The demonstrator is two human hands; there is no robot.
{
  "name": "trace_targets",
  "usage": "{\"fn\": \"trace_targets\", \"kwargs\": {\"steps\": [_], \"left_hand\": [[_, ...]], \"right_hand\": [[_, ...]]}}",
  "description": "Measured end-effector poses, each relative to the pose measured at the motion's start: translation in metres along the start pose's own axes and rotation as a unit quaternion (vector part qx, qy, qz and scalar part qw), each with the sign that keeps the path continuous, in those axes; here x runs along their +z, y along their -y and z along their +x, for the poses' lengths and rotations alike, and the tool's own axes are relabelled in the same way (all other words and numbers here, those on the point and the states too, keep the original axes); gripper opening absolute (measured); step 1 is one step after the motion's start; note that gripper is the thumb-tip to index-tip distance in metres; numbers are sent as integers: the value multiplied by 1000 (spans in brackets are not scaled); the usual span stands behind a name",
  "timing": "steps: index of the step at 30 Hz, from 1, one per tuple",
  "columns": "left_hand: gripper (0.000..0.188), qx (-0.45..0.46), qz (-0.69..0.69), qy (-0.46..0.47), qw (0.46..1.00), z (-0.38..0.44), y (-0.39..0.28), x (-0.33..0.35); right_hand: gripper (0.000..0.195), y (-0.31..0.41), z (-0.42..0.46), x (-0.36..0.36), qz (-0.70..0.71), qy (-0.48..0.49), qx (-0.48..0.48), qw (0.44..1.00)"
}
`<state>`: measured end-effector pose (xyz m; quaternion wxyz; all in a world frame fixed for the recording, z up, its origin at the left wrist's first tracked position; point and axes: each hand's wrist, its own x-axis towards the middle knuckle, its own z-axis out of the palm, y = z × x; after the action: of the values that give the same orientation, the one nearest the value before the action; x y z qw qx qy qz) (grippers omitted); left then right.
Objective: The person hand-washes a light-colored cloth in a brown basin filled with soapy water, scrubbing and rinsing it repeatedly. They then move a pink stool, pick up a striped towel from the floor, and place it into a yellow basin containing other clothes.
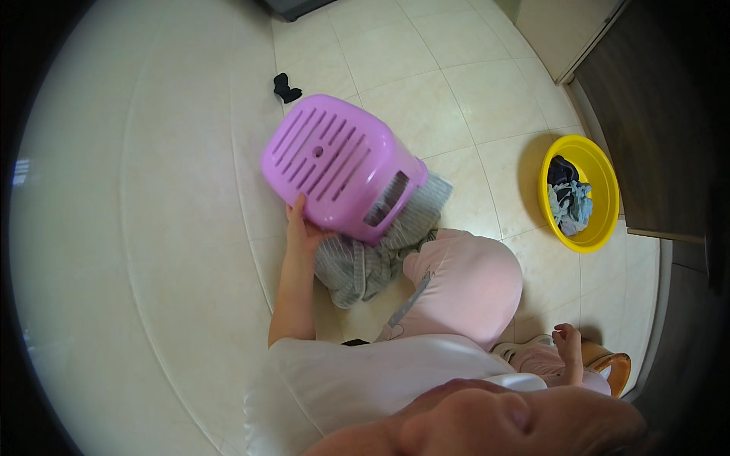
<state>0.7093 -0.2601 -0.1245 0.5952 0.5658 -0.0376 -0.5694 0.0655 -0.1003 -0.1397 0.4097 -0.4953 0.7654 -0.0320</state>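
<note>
My left hand (pixel 305 225) grips the lower left rim side of a pink plastic basket (pixel 348 165). The basket is tipped over, its slotted base facing up towards me and a handle opening in its side. Grey striped cloth (pixel 356 273) lies under and beside the basket's mouth, partly hidden by it, in front of my bent leg in pink trousers. At the lower right, away from the basket, my right hand (pixel 567 345) is raised with loosely bent fingers and nothing visible in it.
A yellow plastic tub (pixel 607 214) with dark and light blue clothes stands on the tiled floor at right. A black cloth item, possibly a sock (pixel 285 89), lies beyond the basket. A brown round container (pixel 621 370) is near my right hand. A pale wall runs along the left.
</note>
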Motion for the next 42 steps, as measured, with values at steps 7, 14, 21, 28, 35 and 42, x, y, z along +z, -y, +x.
{"fn": "trace_targets", "kwargs": {"steps": [7, 14, 21, 28, 35, 42], "left_hand": [[64, 93, 60, 97, 989, -15, -44, 58], [52, 225, -51, 103, 968, 151, -145, 63], [54, 129, 24, -28, 991, 295, -187, 105], [72, 51, -42, -46, 997, 275, -136, 74], [65, -21, -122, 114, 986, 186, -52, 62], [71, 26, -123, 51, 991, 79, 7, 146]], "right_hand": [[20, -25, -2, 5, -14, 26, 26, 999], [16, -16, 4, 1, -15, 56, 46, 997], [17, -20, -6, 1, 11, 71, 102, 992], [19, 1, 10, 13, 15, 83, 78, 993], [20, -12, 12, 37, 26, 110, 94, 989], [21, 9, 18, 35, 4, 124, 82, 989]]}}
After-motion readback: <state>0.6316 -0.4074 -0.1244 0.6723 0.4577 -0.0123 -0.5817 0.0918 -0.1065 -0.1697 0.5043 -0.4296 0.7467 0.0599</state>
